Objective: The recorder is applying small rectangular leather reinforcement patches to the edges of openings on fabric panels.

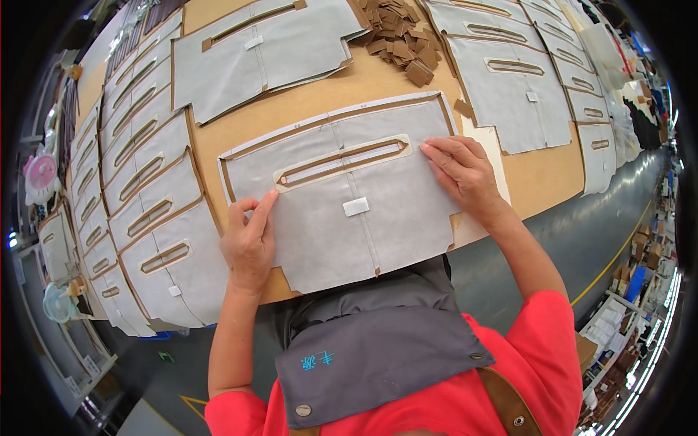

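A grey leather-like panel (pixel 313 240) with brown edges and notched lower corners lies flat in front of me, its lower edge at the table's front. A long slot (pixel 342 163), framed by a pale strip, crosses its upper half, with a whitish band showing inside. Below the slot sits a small white rectangular tab (pixel 356 207) over a central seam. My left hand (pixel 249 236) is closed in a pinch on the panel beside the slot's left end. Just past the right end, my right hand (pixel 463 171) pinches the panel too, fingertips together. Neither hand's full contact shows.
Overlapping rows of similar slotted panels cover the table at left (pixel 156 225) and right (pixel 509 94). Another stack of panels (pixel 298 58) lies beyond mine. Small brown pieces (pixel 400 40) are heaped at the back, one loose piece (pixel 463 108) nearer. Shelving with boxes (pixel 618 320) stands at right.
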A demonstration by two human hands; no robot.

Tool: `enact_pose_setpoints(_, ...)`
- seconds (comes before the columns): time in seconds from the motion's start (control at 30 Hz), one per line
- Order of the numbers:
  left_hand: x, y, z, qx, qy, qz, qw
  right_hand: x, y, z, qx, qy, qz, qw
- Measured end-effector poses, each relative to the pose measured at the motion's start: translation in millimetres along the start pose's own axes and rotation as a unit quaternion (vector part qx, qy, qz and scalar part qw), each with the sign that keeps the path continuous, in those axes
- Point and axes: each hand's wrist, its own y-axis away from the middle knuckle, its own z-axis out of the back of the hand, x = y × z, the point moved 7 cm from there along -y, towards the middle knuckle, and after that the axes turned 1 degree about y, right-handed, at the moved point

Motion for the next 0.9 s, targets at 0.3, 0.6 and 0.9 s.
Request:
enact_pose_setpoints(0.3, 3, -1, 15, -0.023, 0.152, 0.123, 0.98, 5, 5, 0, -0.015, 0.024, 0.013, 1.0)
enact_pose_setpoints(0.6, -68, 2, -51, 0.121, 0.829, 0.436, 0.328, 39, -5, 20, -0.033, -0.101, -0.048, 0.993)
enact_pose_setpoints(0.9, -99, 17, -67, 0.164, 0.873, 0.369, 0.273, 117, -20, -1, 0.088, -0.401, -0.125, 0.903)
